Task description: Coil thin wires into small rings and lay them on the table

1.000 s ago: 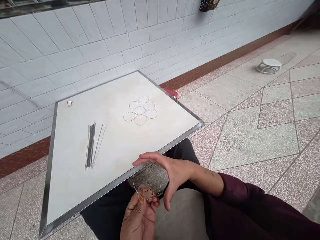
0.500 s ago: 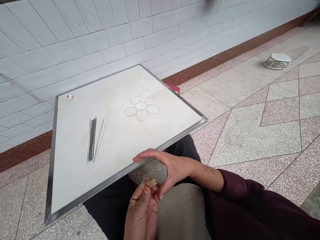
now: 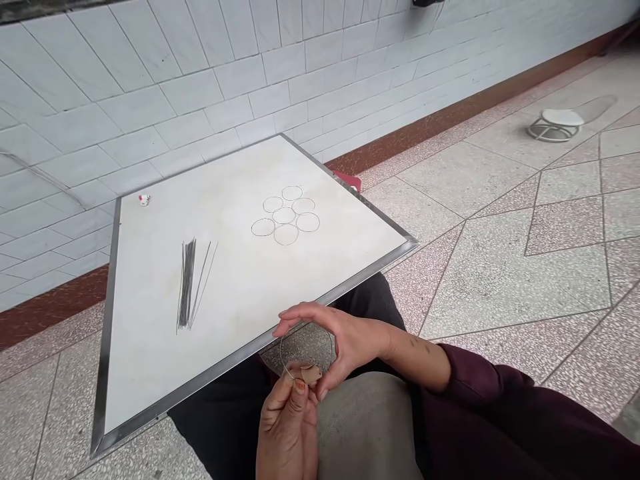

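Observation:
A thin wire ring [image 3: 281, 352] is held upright over my lap, just off the near edge of the table. My left hand [image 3: 289, 423] is closed, pinching its lower part between thumb and fingertips. A tan strip [image 3: 311, 373] sits at the fingers of that hand, apparently wrapped round one. Curved like a C, my right hand [image 3: 354, 343] holds the ring from the right, its fingers along the top and its thumb near the bottom. Several similar wire rings [image 3: 286, 234] lie in a touching cluster on the white table [image 3: 235, 293]. Left of them is a bundle of straight wires [image 3: 187, 283].
Two loose wires [image 3: 201, 283] lie beside the bundle. A small white and red object [image 3: 145, 199] is at the table's far left corner. The tabletop has a metal rim [image 3: 240, 360] and stands near a tiled wall [image 3: 200, 100]. A low stool [image 3: 557, 123] is farther right.
My hands and the ring appear slightly lower and farther right, while the whole view has also shifted a little. Both hands keep their hold on the ring.

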`<state>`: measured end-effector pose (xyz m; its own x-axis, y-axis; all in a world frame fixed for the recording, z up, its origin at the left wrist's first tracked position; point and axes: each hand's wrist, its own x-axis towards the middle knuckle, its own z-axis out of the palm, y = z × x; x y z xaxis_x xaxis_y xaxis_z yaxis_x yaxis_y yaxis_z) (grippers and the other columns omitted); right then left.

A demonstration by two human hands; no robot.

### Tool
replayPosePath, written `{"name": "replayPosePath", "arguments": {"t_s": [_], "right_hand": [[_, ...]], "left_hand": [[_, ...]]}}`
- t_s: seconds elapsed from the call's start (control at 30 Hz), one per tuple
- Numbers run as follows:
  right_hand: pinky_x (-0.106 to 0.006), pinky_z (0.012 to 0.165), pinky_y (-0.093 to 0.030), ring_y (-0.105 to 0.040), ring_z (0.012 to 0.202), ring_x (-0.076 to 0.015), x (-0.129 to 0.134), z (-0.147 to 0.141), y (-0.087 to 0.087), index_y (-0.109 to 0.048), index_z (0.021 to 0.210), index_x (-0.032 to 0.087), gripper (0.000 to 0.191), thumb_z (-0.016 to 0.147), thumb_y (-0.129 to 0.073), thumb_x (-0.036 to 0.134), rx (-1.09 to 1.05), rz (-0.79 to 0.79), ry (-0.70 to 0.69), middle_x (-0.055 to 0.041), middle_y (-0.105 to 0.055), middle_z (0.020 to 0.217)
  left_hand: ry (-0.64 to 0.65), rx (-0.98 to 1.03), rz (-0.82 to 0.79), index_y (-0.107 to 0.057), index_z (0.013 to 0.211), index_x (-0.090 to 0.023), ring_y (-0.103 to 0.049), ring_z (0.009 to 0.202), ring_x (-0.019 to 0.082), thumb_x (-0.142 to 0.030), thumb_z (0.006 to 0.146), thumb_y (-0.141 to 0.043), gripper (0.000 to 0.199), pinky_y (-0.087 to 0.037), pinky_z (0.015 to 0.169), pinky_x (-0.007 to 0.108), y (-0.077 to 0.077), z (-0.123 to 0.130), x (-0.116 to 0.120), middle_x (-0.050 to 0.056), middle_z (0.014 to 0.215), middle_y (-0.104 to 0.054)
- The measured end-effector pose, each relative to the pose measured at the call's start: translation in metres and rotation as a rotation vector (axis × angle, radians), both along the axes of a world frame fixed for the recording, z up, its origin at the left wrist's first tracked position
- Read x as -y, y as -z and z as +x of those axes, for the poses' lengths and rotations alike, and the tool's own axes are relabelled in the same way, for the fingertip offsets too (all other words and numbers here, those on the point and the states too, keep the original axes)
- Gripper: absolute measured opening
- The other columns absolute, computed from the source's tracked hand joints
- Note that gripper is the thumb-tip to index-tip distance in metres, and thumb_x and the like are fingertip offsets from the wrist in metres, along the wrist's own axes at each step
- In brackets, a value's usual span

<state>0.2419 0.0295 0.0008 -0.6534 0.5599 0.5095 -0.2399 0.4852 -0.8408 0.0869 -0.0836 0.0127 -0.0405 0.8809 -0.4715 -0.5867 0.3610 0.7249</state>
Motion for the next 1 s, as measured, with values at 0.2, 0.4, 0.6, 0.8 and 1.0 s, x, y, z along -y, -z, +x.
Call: {"name": "replayPosePath", "arguments": {"t_s": [0.2, 0.4, 0.6, 0.8, 1.0], "right_hand": [[-0.039, 0.111, -0.033, -0.042, 0.132, -0.0264, -0.0040, 0.0015, 0.0051, -0.032, 0.145, 0.027, 0.125, 0.038, -0.095, 0.044, 0.053, -0.053, 0.073, -0.0117, -0.042, 0.143], [-0.037, 0.105, -0.040, -0.052, 0.122, -0.0239, -0.0030, 0.0005, 0.0009, -0.043, 0.137, 0.025, 0.111, 0.041, -0.095, 0.041, 0.047, -0.084, 0.027, -0.0097, -0.052, 0.132], [-0.035, 0.100, -0.043, -0.057, 0.113, -0.0223, -0.0024, 0.0013, -0.0007, -0.053, 0.128, 0.022, 0.097, 0.042, -0.095, 0.042, 0.062, -0.078, 0.065, -0.0089, -0.056, 0.123], [-0.035, 0.099, -0.044, -0.058, 0.111, -0.0216, -0.0017, 0.0025, -0.0027, -0.054, 0.127, 0.022, 0.094, 0.045, -0.094, 0.041, 0.062, -0.089, 0.060, -0.0087, -0.058, 0.122], [-0.037, 0.102, -0.042, -0.056, 0.114, -0.0214, 0.0025, 0.0019, -0.0022, -0.052, 0.128, 0.022, 0.089, 0.051, -0.093, 0.038, 0.073, -0.112, 0.118, -0.0084, -0.059, 0.122]], "left_hand": [[-0.011, 0.018, 0.067, -0.080, 0.079, -0.021, -0.063, 0.090, 0.020, -0.037, 0.067, -0.084, 0.021, -0.052, 0.089, 0.033, -0.0034, 0.0025, -0.0015, 0.006, 0.090, -0.070], [0.004, 0.050, 0.060, -0.080, 0.082, -0.021, -0.064, 0.096, 0.021, -0.036, 0.067, -0.083, 0.021, -0.051, 0.092, 0.032, -0.0016, 0.0023, -0.0022, 0.007, 0.095, -0.072], [0.004, 0.068, 0.036, -0.080, 0.082, -0.022, -0.065, 0.096, 0.020, -0.034, 0.066, -0.084, 0.021, -0.051, 0.091, 0.032, 0.0005, 0.0033, -0.0013, 0.007, 0.094, -0.075], [-0.019, 0.067, -0.004, -0.080, 0.080, -0.021, -0.065, 0.095, 0.021, -0.034, 0.064, -0.086, 0.021, -0.052, 0.089, 0.032, 0.0006, 0.0028, -0.0037, 0.007, 0.090, -0.074], [-0.021, 0.045, 0.004, -0.079, 0.084, -0.020, -0.062, 0.097, 0.021, -0.033, 0.071, -0.081, 0.019, -0.049, 0.093, 0.035, -0.0021, 0.0013, -0.0063, 0.007, 0.094, -0.071]]}}
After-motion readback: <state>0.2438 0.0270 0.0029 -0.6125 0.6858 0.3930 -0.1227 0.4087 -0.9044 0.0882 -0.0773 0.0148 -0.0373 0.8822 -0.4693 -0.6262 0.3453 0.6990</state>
